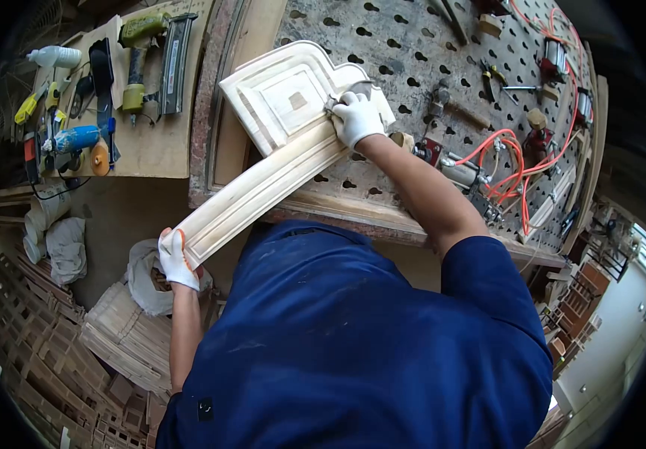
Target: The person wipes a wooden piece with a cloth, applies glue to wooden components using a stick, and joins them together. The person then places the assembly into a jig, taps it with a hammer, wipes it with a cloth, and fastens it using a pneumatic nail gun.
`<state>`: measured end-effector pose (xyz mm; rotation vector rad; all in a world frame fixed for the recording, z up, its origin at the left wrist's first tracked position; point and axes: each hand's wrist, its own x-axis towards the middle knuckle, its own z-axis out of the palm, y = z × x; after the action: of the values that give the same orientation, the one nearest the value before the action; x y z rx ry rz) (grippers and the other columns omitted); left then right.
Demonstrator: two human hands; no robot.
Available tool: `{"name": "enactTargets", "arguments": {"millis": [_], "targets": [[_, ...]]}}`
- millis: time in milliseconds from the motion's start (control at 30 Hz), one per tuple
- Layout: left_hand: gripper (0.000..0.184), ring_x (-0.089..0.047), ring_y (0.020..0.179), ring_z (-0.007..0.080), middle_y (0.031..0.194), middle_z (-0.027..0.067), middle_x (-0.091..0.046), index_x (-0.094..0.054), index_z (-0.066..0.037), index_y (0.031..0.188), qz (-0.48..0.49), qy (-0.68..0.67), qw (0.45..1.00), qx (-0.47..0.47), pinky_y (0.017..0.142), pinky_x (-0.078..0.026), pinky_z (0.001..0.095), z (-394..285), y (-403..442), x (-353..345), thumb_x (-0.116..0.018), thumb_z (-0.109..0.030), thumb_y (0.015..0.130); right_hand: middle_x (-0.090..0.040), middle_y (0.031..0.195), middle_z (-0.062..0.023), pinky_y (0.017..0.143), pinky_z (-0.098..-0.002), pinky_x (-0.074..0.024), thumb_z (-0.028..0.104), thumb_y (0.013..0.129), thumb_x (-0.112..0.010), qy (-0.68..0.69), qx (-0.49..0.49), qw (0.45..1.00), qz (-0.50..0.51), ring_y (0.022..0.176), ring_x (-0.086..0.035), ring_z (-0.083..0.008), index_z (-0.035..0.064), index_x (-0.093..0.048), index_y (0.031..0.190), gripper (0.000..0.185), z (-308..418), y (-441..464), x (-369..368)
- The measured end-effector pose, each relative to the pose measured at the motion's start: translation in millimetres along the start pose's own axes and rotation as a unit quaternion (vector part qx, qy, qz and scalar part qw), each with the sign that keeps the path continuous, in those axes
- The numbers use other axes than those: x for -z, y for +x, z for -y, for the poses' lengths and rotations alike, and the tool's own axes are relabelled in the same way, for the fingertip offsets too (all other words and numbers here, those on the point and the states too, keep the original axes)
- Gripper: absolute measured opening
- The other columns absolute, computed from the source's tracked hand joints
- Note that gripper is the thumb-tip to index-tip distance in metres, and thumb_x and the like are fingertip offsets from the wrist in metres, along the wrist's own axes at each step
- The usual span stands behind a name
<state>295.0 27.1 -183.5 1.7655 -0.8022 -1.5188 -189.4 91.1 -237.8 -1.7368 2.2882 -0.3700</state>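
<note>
A pale carved wooden furniture part (259, 187) lies slanting over the near edge of the bench; its wide end has a scalloped outline and a square raised panel. My left hand (178, 260), in a white glove with an orange cuff edge, is closed around the lower end of its long moulded rail. Also gloved, my right hand (358, 121) presses on the wide end near the scalloped edge. Its fingers are closed on a thin grey piece (362, 89) that looks like sandpaper, mostly hidden under the glove.
The metal bench top (383, 49) is full of slots and bears a hammer (457, 108), pliers (492, 81), clamps and orange air hoses (513, 161). A side table (151, 153) at left holds a nail gun (136, 71), a white bottle (55, 57) and tools. Wooden pieces (124, 337) are stacked below.
</note>
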Motion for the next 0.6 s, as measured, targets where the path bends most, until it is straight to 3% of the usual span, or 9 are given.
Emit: {"name": "enactTargets", "arguments": {"millis": [67,100,133,167,267,400,433,500,600], "targets": [[0.041,-0.059,0.100,0.0166,0.109,0.0044,-0.058,-0.049,-0.008,0.125,-0.013,0.016,1.000,0.000,0.089,-0.051,0.0334,-6,-6,-3,-0.070,-0.016,0.091,-0.062,0.098,-0.0087,0.078,-0.0451,-0.0476,0.015,0.079,-0.064,-0.035,-0.006,0.999,0.001,0.091,-0.058,-0.0310,0.0106,-0.071,0.081,0.009,32,0,5],[0.041,-0.059,0.101,0.0168,0.109,0.0044,-0.058,-0.050,-0.008,0.125,-0.011,0.014,1.000,-0.002,0.089,-0.051,0.0338,-6,-5,-5,-0.070,-0.016,0.091,-0.062,0.100,-0.0085,0.078,-0.0465,-0.0475,0.013,0.076,-0.064,0.034,0.053,0.998,-0.008,0.093,-0.058,-0.0304,0.0096,-0.070,0.079,0.008,52,-6,-5],[0.040,-0.059,0.101,0.0170,0.109,0.0043,-0.058,-0.050,-0.009,0.125,-0.009,0.014,1.000,-0.002,0.089,-0.051,0.0341,-5,-5,-5,-0.070,-0.016,0.090,-0.061,0.102,-0.0128,0.081,-0.0424,-0.0488,0.015,0.073,-0.062,0.060,0.124,0.989,0.045,0.098,-0.057,-0.0326,0.0095,-0.069,0.077,0.010,80,-8,0],[0.042,-0.059,0.101,0.0181,0.110,0.0045,-0.058,-0.050,-0.010,0.125,-0.005,0.005,1.000,0.018,0.087,-0.053,0.0358,-4,-3,-1,-0.071,-0.018,0.090,-0.060,0.101,-0.0123,0.081,-0.0432,-0.0487,0.017,0.073,-0.061,0.101,0.137,0.984,0.047,0.098,-0.057,-0.0327,0.0091,-0.067,0.075,0.010,110,-15,5],[0.047,-0.062,0.102,0.0222,0.111,0.0053,-0.059,-0.052,-0.015,0.125,0.002,0.011,1.000,0.016,0.085,-0.056,0.0391,10,12,13,-0.074,-0.030,0.086,-0.059,0.100,-0.0123,0.078,-0.0452,-0.0493,0.018,0.077,-0.061,0.112,0.155,0.981,0.012,0.093,-0.057,-0.0319,0.0092,-0.066,0.078,0.010,81,-14,2],[0.050,-0.062,0.103,0.0230,0.112,0.0057,-0.059,-0.052,-0.013,0.125,-0.016,0.039,0.999,0.026,0.086,-0.055,0.0399,8,12,12,-0.075,-0.034,0.086,-0.061,0.099,-0.0102,0.077,-0.0445,-0.0502,0.016,0.079,-0.064,0.000,-0.029,0.997,-0.073,0.092,-0.058,-0.0324,0.0115,-0.069,0.083,0.008,-44,-9,-9],[0.045,-0.058,0.104,0.0182,0.112,0.0051,-0.059,-0.051,-0.007,0.126,-0.016,0.046,0.999,0.014,0.090,-0.051,0.0347,9,14,13,-0.071,-0.027,0.090,-0.061,0.099,-0.0104,0.077,-0.0442,-0.0505,0.017,0.079,-0.064,0.010,-0.061,0.995,-0.077,0.092,-0.059,-0.0327,0.0117,-0.070,0.085,0.010,-58,-8,-17],[0.045,-0.057,0.105,0.0171,0.112,0.0048,-0.058,-0.051,-0.006,0.125,-0.002,0.060,0.998,-0.022,0.092,-0.048,0.0327,22,32,23,-0.071,-0.028,0.091,-0.062,0.101,-0.0130,0.081,-0.0444,-0.0513,0.019,0.081,-0.063,0.023,-0.081,0.992,-0.098,0.092,-0.060,-0.0349,0.0119,-0.071,0.090,0.014,-71,-3,-21],[0.045,-0.055,0.106,0.0147,0.110,0.0037,-0.058,-0.053,-0.004,0.123,-0.014,0.079,0.997,-0.008,0.095,-0.045,0.0304,18,24,19,-0.071,-0.031,0.091,-0.062,0.104,-0.0155,0.084,-0.0450,-0.0511,0.022,0.085,-0.061,0.070,-0.317,0.940,-0.109,0.094,-0.061,-0.0364,0.0115,-0.073,0.092,0.018,-72,22,-21]]}}
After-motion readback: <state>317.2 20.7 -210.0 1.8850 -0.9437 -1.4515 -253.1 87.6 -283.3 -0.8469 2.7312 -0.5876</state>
